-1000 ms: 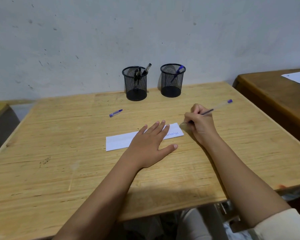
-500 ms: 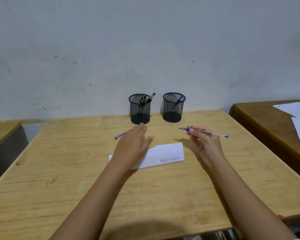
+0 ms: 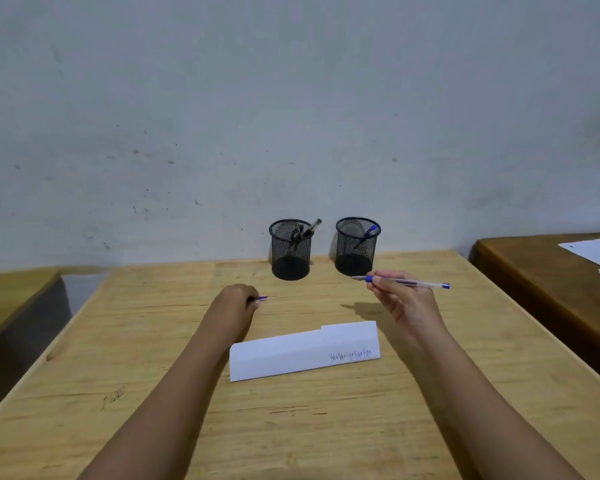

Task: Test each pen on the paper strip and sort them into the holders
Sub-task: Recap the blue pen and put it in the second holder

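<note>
Right hand pinches clear pen; left hand grips short pen; scribbles on paper strip illegible.

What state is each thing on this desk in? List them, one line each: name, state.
Left hand: pinches the blue cap
Blue cap: one end showing past the fingers
Right hand: holds the pen
Pen: uncapped, level, tip pointing left
Paper strip: flat, blue scribbles at its right end
Left holder: upright, dark pens inside
Right holder: upright, one blue pen inside
</note>
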`<state>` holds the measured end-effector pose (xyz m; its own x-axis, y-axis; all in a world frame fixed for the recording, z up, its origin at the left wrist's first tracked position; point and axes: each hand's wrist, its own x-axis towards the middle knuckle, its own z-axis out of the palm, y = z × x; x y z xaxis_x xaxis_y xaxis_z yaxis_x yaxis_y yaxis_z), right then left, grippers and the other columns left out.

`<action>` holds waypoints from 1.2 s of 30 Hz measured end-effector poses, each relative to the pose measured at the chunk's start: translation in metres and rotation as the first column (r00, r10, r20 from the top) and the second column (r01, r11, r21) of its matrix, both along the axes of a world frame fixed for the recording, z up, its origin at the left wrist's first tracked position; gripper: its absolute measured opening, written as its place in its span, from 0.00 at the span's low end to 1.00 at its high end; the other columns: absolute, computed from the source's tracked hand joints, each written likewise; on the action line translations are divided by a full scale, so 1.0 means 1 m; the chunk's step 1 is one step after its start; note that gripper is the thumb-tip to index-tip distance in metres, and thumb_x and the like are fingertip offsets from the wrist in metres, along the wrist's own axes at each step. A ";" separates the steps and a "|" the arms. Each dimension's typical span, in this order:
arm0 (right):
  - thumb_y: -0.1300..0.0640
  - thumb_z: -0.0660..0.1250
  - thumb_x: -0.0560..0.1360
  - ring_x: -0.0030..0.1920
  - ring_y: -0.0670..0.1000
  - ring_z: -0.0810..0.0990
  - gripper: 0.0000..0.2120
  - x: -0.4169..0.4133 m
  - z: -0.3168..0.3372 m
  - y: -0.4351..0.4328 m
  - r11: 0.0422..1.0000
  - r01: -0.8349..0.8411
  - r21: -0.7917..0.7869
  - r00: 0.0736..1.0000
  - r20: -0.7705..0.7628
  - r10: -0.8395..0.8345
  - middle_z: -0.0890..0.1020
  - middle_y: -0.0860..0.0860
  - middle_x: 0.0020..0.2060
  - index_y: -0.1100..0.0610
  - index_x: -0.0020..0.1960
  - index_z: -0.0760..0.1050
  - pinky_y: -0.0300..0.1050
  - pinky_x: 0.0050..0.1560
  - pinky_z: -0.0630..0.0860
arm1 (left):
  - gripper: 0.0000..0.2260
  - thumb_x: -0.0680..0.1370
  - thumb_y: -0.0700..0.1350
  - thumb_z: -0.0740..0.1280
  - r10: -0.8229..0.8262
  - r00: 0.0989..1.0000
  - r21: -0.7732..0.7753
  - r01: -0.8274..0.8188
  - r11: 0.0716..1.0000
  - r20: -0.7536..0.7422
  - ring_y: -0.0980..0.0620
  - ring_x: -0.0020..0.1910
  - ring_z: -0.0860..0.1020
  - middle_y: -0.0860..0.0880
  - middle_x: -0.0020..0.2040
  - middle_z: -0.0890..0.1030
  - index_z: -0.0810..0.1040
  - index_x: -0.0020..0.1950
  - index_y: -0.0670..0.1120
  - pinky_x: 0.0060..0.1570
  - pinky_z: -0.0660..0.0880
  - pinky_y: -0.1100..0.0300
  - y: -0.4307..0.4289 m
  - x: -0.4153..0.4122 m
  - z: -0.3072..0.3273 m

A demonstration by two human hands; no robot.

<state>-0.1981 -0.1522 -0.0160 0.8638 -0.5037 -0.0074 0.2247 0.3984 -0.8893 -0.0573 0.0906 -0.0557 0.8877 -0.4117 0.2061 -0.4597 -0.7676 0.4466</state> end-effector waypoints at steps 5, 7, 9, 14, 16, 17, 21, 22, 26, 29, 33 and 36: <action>0.71 0.68 0.69 0.36 0.49 0.83 0.05 -0.001 0.012 0.013 0.998 -0.054 -0.037 0.998 0.016 0.055 0.85 0.55 0.36 0.65 0.44 0.79 0.33 0.38 0.79 | 0.04 0.73 0.38 0.70 -0.082 0.993 -0.380 0.044 0.924 -0.086 0.58 0.38 0.79 0.49 0.39 0.82 0.81 0.41 0.46 0.37 0.72 0.69 -0.006 -0.019 0.023; 0.71 0.68 0.70 0.36 0.49 0.83 0.05 -0.001 0.019 0.019 0.995 -0.088 -0.053 0.996 0.025 0.089 0.85 0.55 0.36 0.64 0.43 0.79 0.34 0.39 0.79 | 0.05 0.72 0.38 0.71 -0.165 0.983 -0.498 0.105 0.861 -0.078 0.63 0.39 0.79 0.52 0.40 0.83 0.81 0.42 0.48 0.40 0.73 0.74 -0.013 -0.029 0.040; 0.71 0.68 0.70 0.36 0.48 0.83 0.05 -0.002 0.025 0.025 0.992 -0.120 -0.047 0.992 0.029 0.122 0.84 0.55 0.36 0.64 0.43 0.79 0.33 0.38 0.79 | 0.06 0.71 0.39 0.73 -0.210 0.976 -0.560 0.142 0.816 -0.059 0.62 0.40 0.80 0.53 0.41 0.83 0.82 0.43 0.49 0.41 0.74 0.72 -0.020 -0.039 0.055; 0.71 0.67 0.70 0.35 0.47 0.83 0.05 -0.007 0.035 0.035 0.987 -0.158 -0.017 0.986 0.055 0.159 0.85 0.55 0.36 0.65 0.44 0.78 0.33 0.36 0.78 | 0.07 0.69 0.40 0.75 -0.287 0.958 -0.621 0.211 0.755 -0.023 0.60 0.39 0.80 0.52 0.40 0.84 0.83 0.46 0.47 0.41 0.75 0.70 -0.034 -0.063 0.073; 0.71 0.67 0.70 0.35 0.48 0.83 0.05 -0.010 0.037 0.037 0.987 -0.161 -0.012 0.985 0.059 0.161 0.85 0.55 0.37 0.66 0.45 0.78 0.33 0.36 0.78 | 0.08 0.69 0.39 0.75 -0.301 0.953 -0.623 0.222 0.750 -0.022 0.62 0.38 0.80 0.52 0.40 0.84 0.83 0.47 0.46 0.41 0.74 0.71 -0.037 -0.068 0.076; 0.70 0.68 0.70 0.35 0.48 0.83 0.05 -0.012 0.037 0.037 0.987 -0.160 -0.011 0.985 0.062 0.161 0.84 0.55 0.37 0.66 0.45 0.78 0.33 0.37 0.78 | 0.08 0.69 0.39 0.75 -0.308 0.951 -0.626 0.228 0.746 -0.022 0.63 0.38 0.79 0.52 0.40 0.83 0.83 0.47 0.45 0.41 0.74 0.72 -0.038 -0.070 0.076; 0.71 0.67 0.69 0.34 0.48 0.83 0.04 -0.018 0.039 0.037 0.986 -0.164 -0.035 0.984 0.059 0.165 0.84 0.56 0.37 0.65 0.43 0.78 0.33 0.36 0.78 | 0.09 0.68 0.38 0.76 -0.358 0.933 -0.661 0.246 0.709 -0.038 0.63 0.37 0.79 0.53 0.39 0.83 0.83 0.46 0.45 0.41 0.74 0.70 -0.043 -0.078 0.077; 0.71 0.68 0.69 0.34 0.48 0.83 0.04 -0.019 0.039 0.037 0.984 -0.171 -0.050 0.983 0.053 0.174 0.84 0.56 0.37 0.65 0.42 0.79 0.33 0.36 0.78 | 0.08 0.68 0.38 0.76 -0.375 0.926 -0.677 0.246 0.694 -0.048 0.61 0.37 0.79 0.52 0.39 0.83 0.84 0.45 0.46 0.41 0.74 0.68 -0.045 -0.080 0.077; 0.71 0.68 0.69 0.33 0.47 0.82 0.04 -0.024 0.042 0.035 0.977 -0.190 -0.095 0.980 0.047 0.195 0.84 0.55 0.33 0.64 0.41 0.78 0.33 0.36 0.78 | 0.08 0.67 0.36 0.75 -0.425 0.894 -0.806 0.148 0.573 -0.138 0.56 0.39 0.80 0.51 0.39 0.84 0.83 0.44 0.45 0.43 0.76 0.66 -0.051 -0.088 0.080; 0.71 0.67 0.69 0.34 0.47 0.82 0.04 -0.028 0.044 0.027 0.974 -0.178 -0.139 0.978 0.087 0.191 0.84 0.54 0.33 0.64 0.42 0.78 0.34 0.37 0.78 | 0.07 0.68 0.37 0.74 -0.468 0.854 -0.884 0.021 0.467 -0.227 0.57 0.42 0.81 0.48 0.42 0.84 0.83 0.45 0.43 0.45 0.76 0.67 -0.054 -0.095 0.076; 0.66 0.73 0.62 0.35 0.50 0.82 0.07 -0.034 0.044 0.021 0.966 -0.189 -0.176 0.972 0.105 0.209 0.84 0.57 0.36 0.61 0.39 0.81 0.36 0.39 0.78 | 0.07 0.69 0.36 0.72 -0.540 0.789 -0.930 -0.106 0.353 -0.294 0.50 0.45 0.82 0.43 0.44 0.85 0.84 0.45 0.42 0.52 0.78 0.62 -0.061 -0.103 0.072; 0.62 0.75 0.56 0.33 0.49 0.83 0.09 -0.035 0.042 0.020 0.970 -0.181 -0.162 0.969 0.138 0.204 0.84 0.56 0.34 0.59 0.36 0.82 0.35 0.37 0.78 | 0.06 0.70 0.34 0.71 -0.548 0.790 -0.944 -0.113 0.309 -0.274 0.51 0.42 0.83 0.44 0.41 0.85 0.83 0.46 0.39 0.47 0.79 0.65 -0.067 -0.106 0.074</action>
